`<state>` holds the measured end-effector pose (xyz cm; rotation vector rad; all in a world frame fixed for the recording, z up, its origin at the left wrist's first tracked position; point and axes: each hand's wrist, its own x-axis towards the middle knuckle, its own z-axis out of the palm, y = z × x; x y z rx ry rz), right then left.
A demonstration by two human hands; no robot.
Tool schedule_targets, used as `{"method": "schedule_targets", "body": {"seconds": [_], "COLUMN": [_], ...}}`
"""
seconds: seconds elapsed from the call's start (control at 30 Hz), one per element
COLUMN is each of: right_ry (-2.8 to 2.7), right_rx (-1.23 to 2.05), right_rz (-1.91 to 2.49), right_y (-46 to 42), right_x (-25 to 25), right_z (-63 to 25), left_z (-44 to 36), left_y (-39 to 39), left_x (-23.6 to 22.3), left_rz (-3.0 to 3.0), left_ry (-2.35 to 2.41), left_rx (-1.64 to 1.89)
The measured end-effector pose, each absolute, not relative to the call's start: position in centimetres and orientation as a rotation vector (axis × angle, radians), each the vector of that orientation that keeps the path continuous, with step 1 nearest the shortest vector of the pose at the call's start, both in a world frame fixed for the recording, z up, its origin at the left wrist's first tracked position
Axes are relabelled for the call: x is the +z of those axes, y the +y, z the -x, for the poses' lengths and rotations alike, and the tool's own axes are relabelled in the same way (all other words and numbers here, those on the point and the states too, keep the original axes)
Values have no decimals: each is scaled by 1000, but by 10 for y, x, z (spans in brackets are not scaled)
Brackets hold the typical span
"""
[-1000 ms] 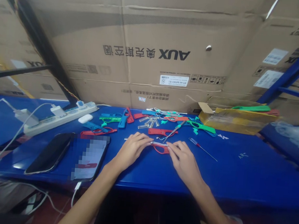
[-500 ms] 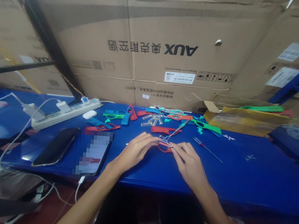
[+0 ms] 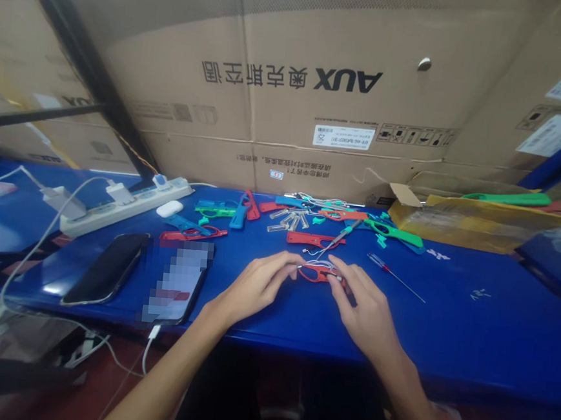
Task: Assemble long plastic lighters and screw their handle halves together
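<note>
A red lighter casing (image 3: 310, 274) with a trigger-like loop lies low over the blue table between my hands. Thin white wires (image 3: 323, 264) curve above it. My left hand (image 3: 263, 278) is closed, its thumb and fingertips pinching a wire end at the casing's left side. My right hand (image 3: 363, 297) grips the casing's right end between thumb and fingers, hiding part of it. Just behind stands the slim grey shaft of a tool (image 3: 339, 239), leaning. Another red casing half (image 3: 314, 240) lies beyond the wires.
Red, blue and green casings (image 3: 212, 211), clear small parts (image 3: 289, 220) and wire bundles line the back. A screwdriver (image 3: 394, 276) lies to the right. Phones (image 3: 108, 267) and a power strip (image 3: 130, 206) are left; a taped carton (image 3: 478, 229) stands back right.
My right hand has shifted slightly right and its fingers have spread around the casing's right end. More of the casing and wires shows between my hands. The view has tilted slightly.
</note>
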<state>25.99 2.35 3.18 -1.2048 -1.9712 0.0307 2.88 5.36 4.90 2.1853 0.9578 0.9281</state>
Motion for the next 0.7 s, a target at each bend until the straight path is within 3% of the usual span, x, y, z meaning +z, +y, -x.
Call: {"method": "schedule_targets", "body": {"seconds": [0.3, 0.7], "right_ry": [-1956, -1991], "right_rx": [68, -175], "right_rz": [1236, 1392], "right_y": [22, 33], "right_x": [31, 26], "right_z": [-260, -252], "left_z": [-28, -27], "left_y": [57, 70], "left_x": [47, 55], "left_rz": [-2130, -2723], "left_ry": [948, 1112], "left_rx": [959, 822]}}
